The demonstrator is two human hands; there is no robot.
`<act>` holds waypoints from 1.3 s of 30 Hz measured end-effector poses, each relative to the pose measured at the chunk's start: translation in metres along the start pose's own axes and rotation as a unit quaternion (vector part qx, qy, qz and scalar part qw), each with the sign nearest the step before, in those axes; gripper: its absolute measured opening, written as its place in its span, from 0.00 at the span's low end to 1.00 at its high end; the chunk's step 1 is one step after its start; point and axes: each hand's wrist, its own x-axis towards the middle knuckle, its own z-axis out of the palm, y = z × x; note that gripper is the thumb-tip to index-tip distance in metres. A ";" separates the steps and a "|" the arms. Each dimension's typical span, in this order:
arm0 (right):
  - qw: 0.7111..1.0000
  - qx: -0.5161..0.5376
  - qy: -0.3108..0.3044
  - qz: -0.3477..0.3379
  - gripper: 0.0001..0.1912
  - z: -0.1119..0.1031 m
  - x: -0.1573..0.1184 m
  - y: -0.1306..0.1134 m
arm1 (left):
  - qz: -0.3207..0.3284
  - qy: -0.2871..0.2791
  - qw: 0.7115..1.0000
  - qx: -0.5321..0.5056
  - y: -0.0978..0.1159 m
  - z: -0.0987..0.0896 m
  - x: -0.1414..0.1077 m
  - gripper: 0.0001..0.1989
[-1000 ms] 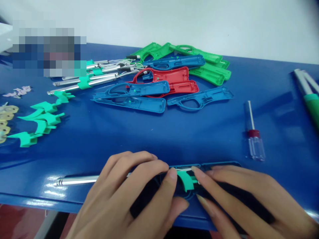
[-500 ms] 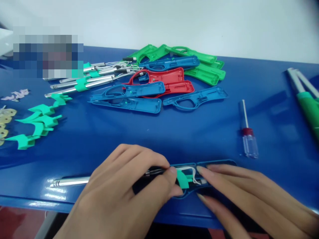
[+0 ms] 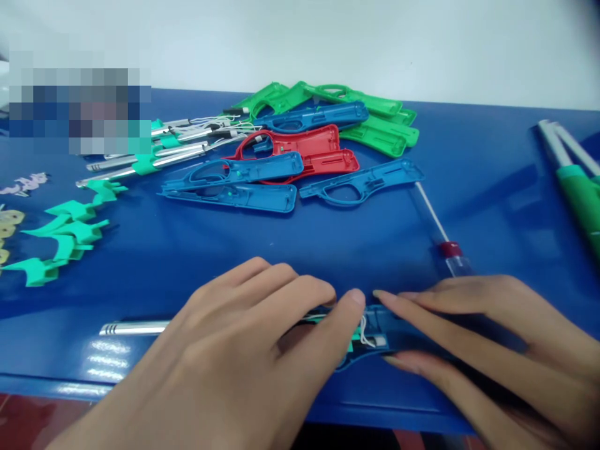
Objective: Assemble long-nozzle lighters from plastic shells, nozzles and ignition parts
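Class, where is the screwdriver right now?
In the head view, the screwdriver lies on the right, its tip near the rightmost blue shell, its handle just beyond the right hand.

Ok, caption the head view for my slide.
Left hand and right hand at a blue shell, screwdriver and red shells beyond.

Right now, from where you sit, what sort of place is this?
Probably a small workshop or factory bench. Hollow plastic shells in red, blue and green lie piled up, matching teal parts are loosely grouped, and a screwdriver lies on the blue table.
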 end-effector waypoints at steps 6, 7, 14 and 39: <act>1.000 0.010 0.015 -0.018 0.19 -0.004 0.008 -0.005 | 0.007 -0.052 0.998 -0.030 -0.006 0.001 0.003 0.17; 1.000 0.008 0.011 -0.015 0.18 -0.005 0.009 -0.006 | 0.001 -0.058 0.998 -0.036 -0.006 0.002 0.002 0.15; 0.999 0.034 -0.009 -0.021 0.23 -0.004 0.007 -0.004 | -0.018 -0.056 0.997 -0.057 -0.005 0.002 0.004 0.12; 0.996 -0.038 0.074 0.020 0.22 0.007 0.013 -0.007 | -0.066 0.035 0.996 0.043 -0.037 -0.028 -0.036 0.14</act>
